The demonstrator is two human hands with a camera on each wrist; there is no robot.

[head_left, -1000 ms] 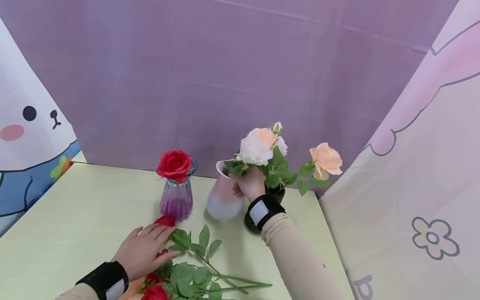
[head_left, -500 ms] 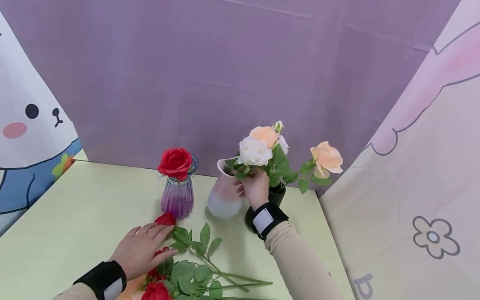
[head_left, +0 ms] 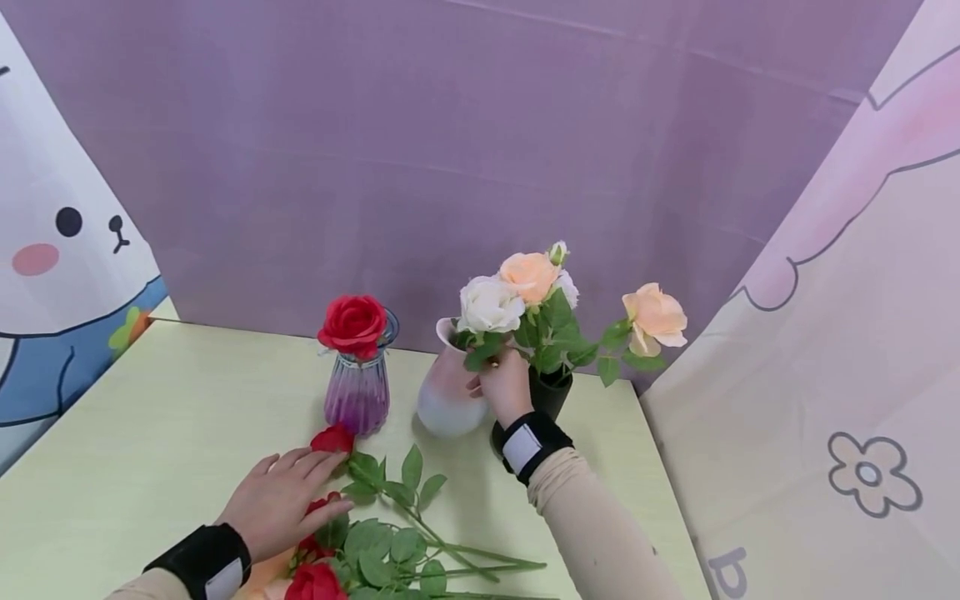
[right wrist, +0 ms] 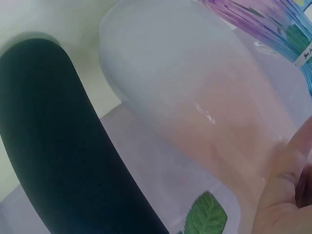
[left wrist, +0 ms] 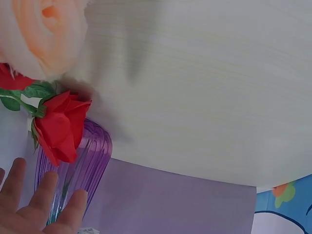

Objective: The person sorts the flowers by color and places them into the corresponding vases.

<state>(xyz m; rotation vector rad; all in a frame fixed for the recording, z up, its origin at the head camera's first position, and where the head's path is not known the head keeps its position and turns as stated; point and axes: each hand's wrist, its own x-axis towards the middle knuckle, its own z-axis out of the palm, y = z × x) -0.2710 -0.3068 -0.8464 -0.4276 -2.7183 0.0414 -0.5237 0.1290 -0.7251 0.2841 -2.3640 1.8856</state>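
My right hand (head_left: 508, 385) pinches the stem of a white rose (head_left: 491, 305), just below its bloom, at the mouth of a pink-and-white vase (head_left: 450, 398). The stem's lower part is hidden. In the right wrist view, the thumb and fingers (right wrist: 285, 195) are beside the neck of that vase (right wrist: 204, 92). My left hand (head_left: 281, 500) lies with fingers spread over several red roses on the table, one red rose (head_left: 333, 438) just beyond its fingertips. The left wrist view shows this red rose (left wrist: 61, 127) above straight fingers (left wrist: 45, 195).
A purple ribbed glass vase (head_left: 357, 396) holding a red rose (head_left: 354, 325) stands left of the pink one. To the right, a black vase (head_left: 551, 393) holds peach and white roses. Leafy stems (head_left: 450, 550) lie across the front of the table (head_left: 187, 392). A purple curtain (head_left: 450, 167) hangs behind.
My right hand has shifted slightly, and the white rose has moved left, away from the peach rose and closer over the pink vase's mouth. The left hand stays in place.
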